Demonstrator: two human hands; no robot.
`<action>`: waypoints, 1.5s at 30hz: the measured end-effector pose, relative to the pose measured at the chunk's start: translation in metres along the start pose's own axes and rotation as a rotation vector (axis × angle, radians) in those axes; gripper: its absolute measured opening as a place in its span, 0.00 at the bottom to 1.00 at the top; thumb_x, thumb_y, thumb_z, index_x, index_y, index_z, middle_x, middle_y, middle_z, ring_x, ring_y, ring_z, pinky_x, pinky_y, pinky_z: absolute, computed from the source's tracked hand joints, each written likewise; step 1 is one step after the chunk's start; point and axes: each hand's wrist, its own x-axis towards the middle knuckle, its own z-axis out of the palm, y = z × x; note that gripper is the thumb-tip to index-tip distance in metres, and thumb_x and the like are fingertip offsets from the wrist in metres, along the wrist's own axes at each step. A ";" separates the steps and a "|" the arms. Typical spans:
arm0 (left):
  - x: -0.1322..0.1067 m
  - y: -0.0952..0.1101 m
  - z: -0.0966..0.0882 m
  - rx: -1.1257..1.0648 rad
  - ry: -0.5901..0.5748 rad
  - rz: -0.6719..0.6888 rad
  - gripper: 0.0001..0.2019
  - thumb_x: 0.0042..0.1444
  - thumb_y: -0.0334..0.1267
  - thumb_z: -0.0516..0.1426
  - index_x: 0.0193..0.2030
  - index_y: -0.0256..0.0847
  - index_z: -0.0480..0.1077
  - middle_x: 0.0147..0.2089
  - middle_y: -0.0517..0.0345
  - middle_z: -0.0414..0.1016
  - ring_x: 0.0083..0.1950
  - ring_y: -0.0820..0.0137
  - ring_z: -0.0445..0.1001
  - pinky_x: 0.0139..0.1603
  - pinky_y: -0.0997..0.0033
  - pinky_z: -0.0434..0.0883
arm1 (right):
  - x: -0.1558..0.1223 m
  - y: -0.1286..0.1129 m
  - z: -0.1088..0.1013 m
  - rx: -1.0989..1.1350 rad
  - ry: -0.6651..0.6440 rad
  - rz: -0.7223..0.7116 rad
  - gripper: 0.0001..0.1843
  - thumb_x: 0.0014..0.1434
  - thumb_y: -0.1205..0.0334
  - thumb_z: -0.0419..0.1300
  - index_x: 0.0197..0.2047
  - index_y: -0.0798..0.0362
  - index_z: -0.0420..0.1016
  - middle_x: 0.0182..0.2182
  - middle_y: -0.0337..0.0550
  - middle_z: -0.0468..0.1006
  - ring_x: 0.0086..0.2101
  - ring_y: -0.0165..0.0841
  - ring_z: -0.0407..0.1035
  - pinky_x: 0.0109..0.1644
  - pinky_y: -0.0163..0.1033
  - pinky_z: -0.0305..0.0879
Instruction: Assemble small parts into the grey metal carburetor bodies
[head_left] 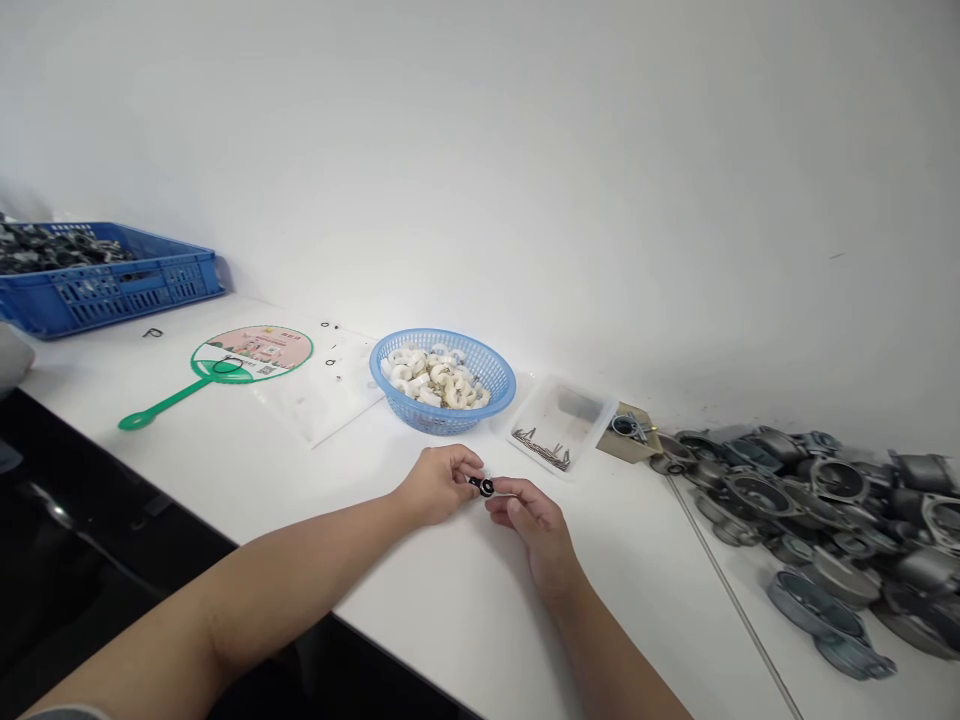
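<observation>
Both my hands meet over the white table (420,600), just in front of a round blue basket (491,388). My left hand (439,483) and my right hand (531,517) each pinch a small black part with a ring (482,486), held between their fingertips. The basket holds several white curved plastic pieces (433,378). To the right of my hands lies a clear plastic bag (574,410) with thin metal pins (541,449) along its near edge.
A heap of grey cast-metal housings (825,510) fills the right side. A green hand fan (225,368) and a clear sheet with small black rings (330,385) lie at left. A blue crate of metal parts (105,275) stands far left. A small cardboard box (628,430) sits by the wall.
</observation>
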 end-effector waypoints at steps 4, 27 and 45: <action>0.000 0.001 -0.001 0.005 0.019 -0.003 0.13 0.43 0.26 0.60 0.39 0.37 0.71 0.39 0.54 0.78 0.28 0.77 0.68 0.32 0.76 0.67 | 0.000 0.000 -0.001 0.016 -0.012 0.032 0.25 0.49 0.40 0.60 0.41 0.51 0.73 0.36 0.46 0.75 0.37 0.39 0.70 0.44 0.45 0.66; -0.001 -0.001 0.002 0.027 -0.022 0.035 0.16 0.44 0.27 0.59 0.43 0.37 0.70 0.40 0.53 0.76 0.29 0.76 0.69 0.32 0.75 0.68 | -0.001 0.002 -0.002 -0.047 -0.088 -0.121 0.19 0.51 0.44 0.61 0.38 0.51 0.76 0.34 0.45 0.75 0.34 0.36 0.69 0.39 0.40 0.67; -0.003 0.005 -0.002 0.104 -0.042 0.007 0.09 0.47 0.36 0.59 0.36 0.37 0.73 0.28 0.61 0.70 0.27 0.76 0.64 0.28 0.76 0.62 | -0.003 0.001 -0.001 0.042 -0.090 -0.057 0.20 0.50 0.46 0.63 0.42 0.49 0.75 0.33 0.43 0.75 0.36 0.35 0.68 0.43 0.40 0.64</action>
